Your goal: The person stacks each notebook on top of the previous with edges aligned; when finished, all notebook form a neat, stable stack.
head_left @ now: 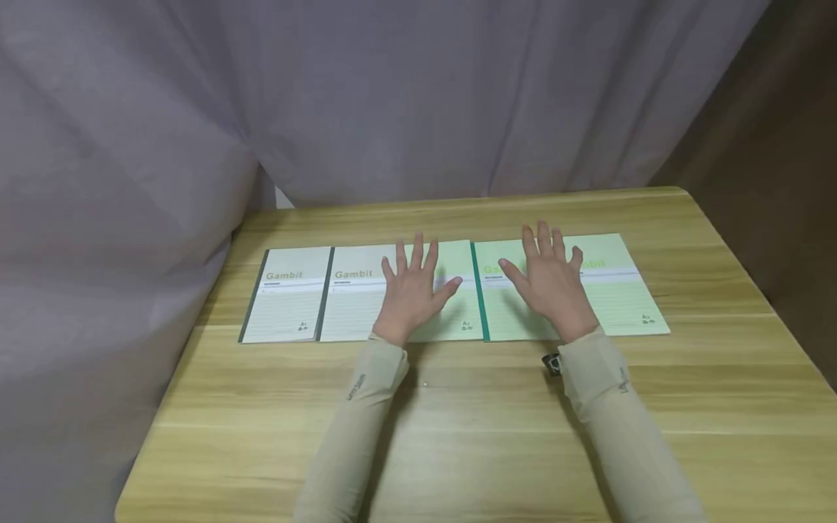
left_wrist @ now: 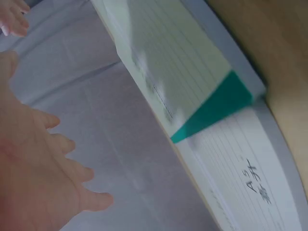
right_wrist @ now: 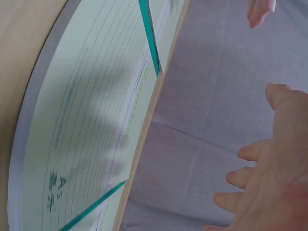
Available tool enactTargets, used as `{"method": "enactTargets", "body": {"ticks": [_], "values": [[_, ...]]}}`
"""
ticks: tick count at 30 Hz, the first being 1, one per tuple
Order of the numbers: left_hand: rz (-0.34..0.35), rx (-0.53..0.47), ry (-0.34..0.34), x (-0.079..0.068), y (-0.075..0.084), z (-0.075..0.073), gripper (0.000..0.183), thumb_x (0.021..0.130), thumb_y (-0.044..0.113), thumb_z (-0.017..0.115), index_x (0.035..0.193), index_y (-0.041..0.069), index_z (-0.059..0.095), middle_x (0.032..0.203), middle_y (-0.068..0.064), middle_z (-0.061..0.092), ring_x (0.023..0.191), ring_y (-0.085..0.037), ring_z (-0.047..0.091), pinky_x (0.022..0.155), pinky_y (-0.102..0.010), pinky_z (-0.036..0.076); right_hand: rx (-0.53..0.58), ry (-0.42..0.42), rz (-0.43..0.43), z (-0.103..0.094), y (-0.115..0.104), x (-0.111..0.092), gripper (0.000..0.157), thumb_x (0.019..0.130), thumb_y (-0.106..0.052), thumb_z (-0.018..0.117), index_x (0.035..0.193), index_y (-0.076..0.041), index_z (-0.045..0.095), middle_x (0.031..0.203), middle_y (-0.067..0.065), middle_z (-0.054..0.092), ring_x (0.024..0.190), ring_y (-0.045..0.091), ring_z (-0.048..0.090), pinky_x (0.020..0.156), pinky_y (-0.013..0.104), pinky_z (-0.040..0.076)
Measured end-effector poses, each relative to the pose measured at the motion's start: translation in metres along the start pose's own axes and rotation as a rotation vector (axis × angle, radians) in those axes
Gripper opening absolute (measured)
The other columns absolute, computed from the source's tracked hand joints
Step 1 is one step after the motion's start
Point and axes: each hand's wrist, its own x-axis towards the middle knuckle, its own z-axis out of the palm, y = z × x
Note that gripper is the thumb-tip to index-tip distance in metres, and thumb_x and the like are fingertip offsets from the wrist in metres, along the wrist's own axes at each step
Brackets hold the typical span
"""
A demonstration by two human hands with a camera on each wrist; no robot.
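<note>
My left hand (head_left: 412, 294) is held above a row of notebooks with its fingers spread and nothing in it. Beneath it, a white notebook (head_left: 353, 305) with a dark spine meets a pale green notebook (head_left: 451, 319). My right hand (head_left: 552, 287), also spread and holding nothing, hovers over a green-spined notebook (head_left: 500, 312) and another pale green notebook (head_left: 621, 298) at the row's right end. Both hands cast shadows on the covers. In the wrist views, the left palm (left_wrist: 38, 163) and right palm (right_wrist: 274, 168) show apart from the notebooks. Each hand covers part of the covers below it.
Another white notebook (head_left: 288, 298) with a dark spine lies at the row's left end. The row lies flat on a wood-grain table (head_left: 471, 436). A grey curtain (head_left: 392, 102) hangs behind the table and along its left side. A small black item (head_left: 552, 363) shows beside the right cuff.
</note>
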Motion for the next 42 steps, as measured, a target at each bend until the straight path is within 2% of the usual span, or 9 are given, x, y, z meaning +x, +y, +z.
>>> {"method": "enactTargets", "body": {"ticks": [7, 14, 20, 31, 42], "values": [[0.032, 0.021, 0.001, 0.002, 0.009, 0.002, 0.084, 0.1, 0.066, 0.037, 0.163, 0.013, 0.018, 0.168, -0.016, 0.007, 0.15, -0.049, 0.0, 0.113, -0.072, 0.011, 0.01, 0.013, 0.014, -0.008, 0.007, -0.006, 0.086, 0.104, -0.061, 0.033, 0.159, 0.003, 0.015, 0.164, 0.03, 0.006, 0.148, 0.052, 0.002, 0.108, 0.078, 0.004], [0.035, -0.06, -0.046, 0.003, 0.019, 0.002, 0.084, 0.1, 0.066, 0.036, 0.164, 0.015, 0.014, 0.169, -0.013, -0.002, 0.15, -0.046, -0.006, 0.114, -0.072, 0.008, 0.02, 0.014, 0.049, -0.017, 0.017, -0.014, 0.086, 0.104, -0.059, 0.035, 0.159, 0.003, 0.013, 0.164, 0.03, 0.004, 0.149, 0.052, 0.001, 0.107, 0.078, 0.005], [0.042, -0.119, -0.062, 0.003, 0.026, 0.005, 0.084, 0.101, 0.065, 0.036, 0.164, 0.016, 0.009, 0.169, -0.008, -0.006, 0.15, -0.044, -0.008, 0.115, -0.069, 0.009, 0.048, 0.021, 0.062, -0.02, 0.026, -0.019, 0.085, 0.105, -0.057, 0.036, 0.16, 0.003, 0.011, 0.163, 0.032, 0.004, 0.148, 0.053, 0.002, 0.106, 0.08, 0.005], [0.111, -0.23, -0.088, 0.01, 0.054, 0.015, 0.091, 0.101, 0.061, 0.042, 0.162, 0.005, 0.002, 0.169, -0.009, -0.005, 0.15, -0.049, 0.001, 0.118, -0.061, 0.017, 0.079, 0.043, 0.098, -0.029, 0.045, -0.019, 0.085, 0.106, -0.056, 0.03, 0.158, 0.007, 0.008, 0.162, 0.034, 0.004, 0.146, 0.056, 0.007, 0.106, 0.08, 0.006], [0.134, -0.29, -0.131, 0.014, 0.081, 0.021, 0.09, 0.102, 0.061, 0.041, 0.162, 0.007, 0.001, 0.169, -0.009, -0.007, 0.15, -0.047, 0.003, 0.118, -0.057, 0.023, 0.155, 0.094, 0.151, -0.04, 0.073, -0.023, 0.083, 0.107, -0.053, 0.028, 0.157, 0.01, 0.006, 0.16, 0.037, 0.0, 0.145, 0.058, 0.008, 0.106, 0.079, 0.009]]}}
